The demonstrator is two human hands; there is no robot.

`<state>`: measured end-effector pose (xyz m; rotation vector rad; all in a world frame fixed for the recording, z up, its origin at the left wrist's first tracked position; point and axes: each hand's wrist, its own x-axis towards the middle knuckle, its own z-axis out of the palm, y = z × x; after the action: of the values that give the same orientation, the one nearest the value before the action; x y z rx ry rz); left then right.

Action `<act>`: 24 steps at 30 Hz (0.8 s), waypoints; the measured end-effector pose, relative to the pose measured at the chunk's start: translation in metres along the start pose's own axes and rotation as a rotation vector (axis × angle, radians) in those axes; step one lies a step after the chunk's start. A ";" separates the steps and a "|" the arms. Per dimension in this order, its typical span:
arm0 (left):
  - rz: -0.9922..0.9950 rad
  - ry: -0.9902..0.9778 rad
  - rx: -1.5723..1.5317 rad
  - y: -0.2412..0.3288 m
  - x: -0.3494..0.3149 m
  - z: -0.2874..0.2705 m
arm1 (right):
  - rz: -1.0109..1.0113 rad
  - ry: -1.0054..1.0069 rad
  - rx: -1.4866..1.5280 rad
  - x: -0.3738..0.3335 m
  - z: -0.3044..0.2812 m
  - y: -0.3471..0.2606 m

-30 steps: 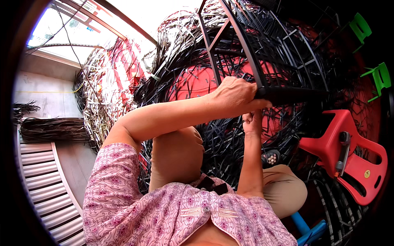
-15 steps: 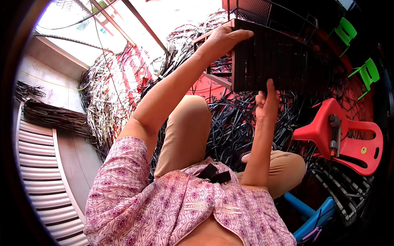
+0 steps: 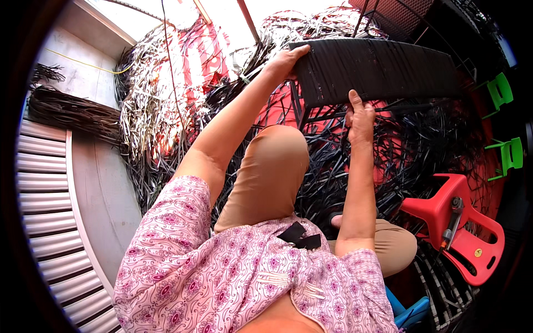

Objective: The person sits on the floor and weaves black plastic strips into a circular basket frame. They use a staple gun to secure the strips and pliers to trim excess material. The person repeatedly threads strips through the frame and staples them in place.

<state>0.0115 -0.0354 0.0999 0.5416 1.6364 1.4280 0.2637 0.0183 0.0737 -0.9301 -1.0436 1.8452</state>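
Observation:
In front of me is a bench-like piece of furniture (image 3: pixel 383 66), its long top covered in dark strips laid side by side. Part of its dark frame and legs shows beneath the near left end. My left hand (image 3: pixel 287 60) is closed round the far left corner, thumb on the top and fingers underneath. At the near long edge, my right hand (image 3: pixel 361 119) grips with its thumb up against the top; its other fingers are curled below the edge and partly hidden. The piece sits tilted, its top facing me.
Loose dark strips (image 3: pixel 327 172) cover much of the red floor, with a heap of shiny strips (image 3: pixel 150 105) at the left. A red plastic chair (image 3: pixel 425 208) bears a hand-held power tool (image 3: pixel 452 222). Green chairs (image 3: pixel 499 91) stand far right; a grey slatted panel (image 3: pixel 47 222) lies left.
The furniture has tipped and turned, so its legs and the floor beneath now show under the near edge. Both hands have stayed on it, and the whole view has shifted.

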 end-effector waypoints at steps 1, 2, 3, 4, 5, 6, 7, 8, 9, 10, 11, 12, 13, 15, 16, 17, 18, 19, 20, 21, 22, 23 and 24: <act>-0.031 0.057 0.061 -0.001 0.008 -0.007 | 0.025 -0.010 0.016 0.004 0.009 -0.004; -0.039 0.056 0.069 -0.001 0.015 -0.008 | 0.037 -0.039 -0.003 0.010 0.009 -0.006; -0.035 0.060 0.081 0.000 0.026 -0.015 | 0.041 -0.078 -0.016 0.017 0.013 -0.010; -0.011 0.078 0.037 -0.004 0.037 -0.022 | 0.067 -0.105 -0.060 0.020 0.019 -0.011; 0.020 0.080 -0.010 -0.008 0.050 -0.024 | 0.067 -0.123 -0.077 0.029 0.020 -0.012; 0.017 0.050 -0.050 -0.005 0.056 -0.028 | 0.068 -0.143 -0.091 0.037 0.021 -0.011; 0.028 0.052 -0.066 -0.006 0.063 -0.029 | 0.070 -0.163 -0.106 0.042 0.021 -0.009; 0.039 0.025 -0.105 -0.002 0.067 -0.034 | 0.068 -0.190 -0.087 0.045 0.026 -0.009; 0.051 -0.002 -0.145 -0.001 0.070 -0.037 | 0.053 -0.186 -0.069 0.049 0.030 -0.006; 0.053 0.023 -0.200 -0.002 0.073 -0.036 | 0.037 -0.180 -0.052 0.053 0.033 -0.002; 0.028 0.019 -0.174 0.007 0.066 -0.035 | 0.022 -0.175 -0.028 0.056 0.038 0.001; 0.029 0.041 -0.132 0.005 0.071 -0.037 | 0.010 -0.165 -0.033 0.055 0.042 -0.001; 0.029 0.063 -0.090 0.004 0.080 -0.037 | 0.000 -0.169 -0.026 0.056 0.042 0.003; -0.036 -0.202 -0.394 -0.023 0.117 -0.059 | -0.014 -0.203 0.004 0.056 0.046 0.008; -0.094 -0.125 -0.338 -0.021 0.112 -0.047 | -0.039 -0.201 -0.004 0.058 0.034 0.012; -0.145 -0.043 -0.275 -0.006 0.094 -0.036 | -0.068 -0.174 -0.062 0.055 0.029 0.008; -0.238 0.035 -0.202 0.014 0.066 -0.032 | -0.086 -0.168 -0.113 0.050 0.032 0.005; -0.179 0.015 -0.241 -0.001 0.082 -0.038 | -0.105 -0.161 -0.165 0.045 0.033 0.004; -0.180 -0.005 -0.255 -0.002 0.081 -0.040 | -0.117 -0.124 -0.191 0.042 0.032 0.006; -0.181 -0.024 -0.268 -0.003 0.080 -0.042 | -0.127 -0.133 -0.192 0.040 0.029 0.008; -0.185 0.006 -0.235 -0.004 0.080 -0.043 | -0.138 -0.143 -0.193 0.039 0.026 0.011; -0.191 0.030 -0.201 -0.001 0.076 -0.041 | -0.149 -0.146 -0.194 0.038 0.023 0.013; -0.196 0.056 -0.166 0.000 0.074 -0.040 | -0.135 -0.122 -0.176 0.037 0.022 0.016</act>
<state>-0.0596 0.0001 0.0743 0.2413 1.5506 1.4263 0.2246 0.0394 0.0608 -0.8339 -1.3282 1.7369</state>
